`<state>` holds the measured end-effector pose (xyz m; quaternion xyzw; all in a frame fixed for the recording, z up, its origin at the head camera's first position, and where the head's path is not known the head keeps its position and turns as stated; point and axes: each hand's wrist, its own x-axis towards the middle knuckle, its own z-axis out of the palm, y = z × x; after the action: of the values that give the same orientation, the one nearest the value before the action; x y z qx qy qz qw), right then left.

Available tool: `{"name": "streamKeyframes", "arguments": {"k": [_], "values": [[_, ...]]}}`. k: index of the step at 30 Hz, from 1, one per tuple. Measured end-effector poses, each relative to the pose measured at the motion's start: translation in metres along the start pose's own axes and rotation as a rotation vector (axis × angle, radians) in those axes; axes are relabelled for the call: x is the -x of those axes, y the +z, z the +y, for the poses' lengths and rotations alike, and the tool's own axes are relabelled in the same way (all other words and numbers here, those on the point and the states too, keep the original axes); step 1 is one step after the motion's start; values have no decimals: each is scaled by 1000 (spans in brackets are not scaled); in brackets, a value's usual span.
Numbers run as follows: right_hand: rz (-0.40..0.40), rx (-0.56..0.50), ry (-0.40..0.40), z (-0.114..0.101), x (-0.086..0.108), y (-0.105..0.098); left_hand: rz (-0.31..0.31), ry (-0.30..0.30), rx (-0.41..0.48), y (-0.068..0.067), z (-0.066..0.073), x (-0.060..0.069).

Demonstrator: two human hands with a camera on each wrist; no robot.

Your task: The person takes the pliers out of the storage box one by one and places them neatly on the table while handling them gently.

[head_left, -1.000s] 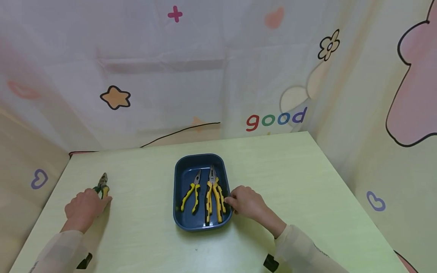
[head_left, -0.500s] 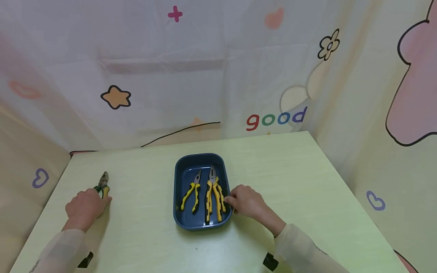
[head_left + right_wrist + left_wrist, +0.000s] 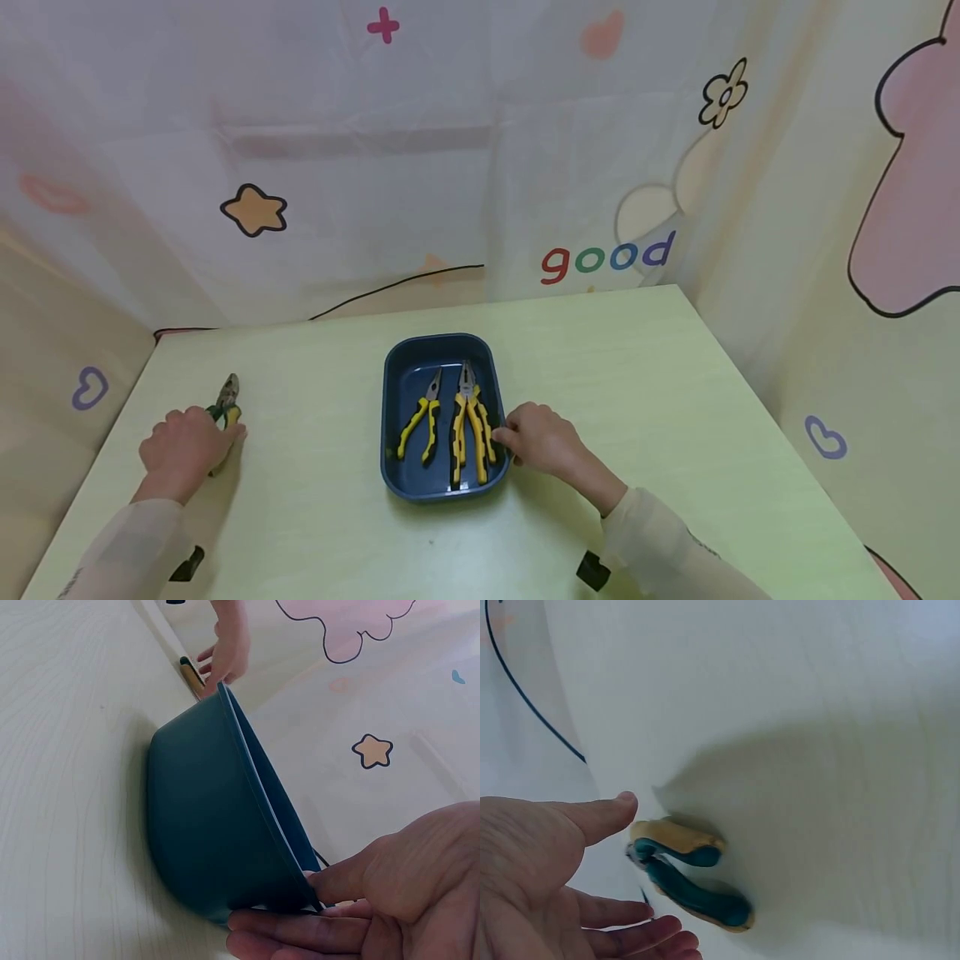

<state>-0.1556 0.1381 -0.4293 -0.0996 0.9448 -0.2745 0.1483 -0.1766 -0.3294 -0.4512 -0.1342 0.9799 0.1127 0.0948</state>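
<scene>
left hand: fingers apart, pliers between | right hand: pinches tray (3 more inside)

Partly Out of Sight

In the head view, the left hand covers part of the loose pliers, the bottom edge crops the bench, and marks on the right sleeve are too small to read. From the right wrist, the tray hides the pliers inside, and the right hand runs off the right edge.

pale cream long sleeves, thin dark marking on each, small black piece beside each cuff, bare hands
</scene>
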Motion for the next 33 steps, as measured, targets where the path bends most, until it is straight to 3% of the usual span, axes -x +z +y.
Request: {"name": "streamKeyframes", "arguments": {"k": [6,14,28,33], "values": [[-2,8,9,-1,0,-1,12,60,5,-13,14,8],[3,3,8,0,0,0,-8,132,21,-31,49,29],[5,1,10,0,0,0,52,274,29,-39,102,62],[5,-2,7,-1,0,0,111,341,29,-41,124,73]]}}
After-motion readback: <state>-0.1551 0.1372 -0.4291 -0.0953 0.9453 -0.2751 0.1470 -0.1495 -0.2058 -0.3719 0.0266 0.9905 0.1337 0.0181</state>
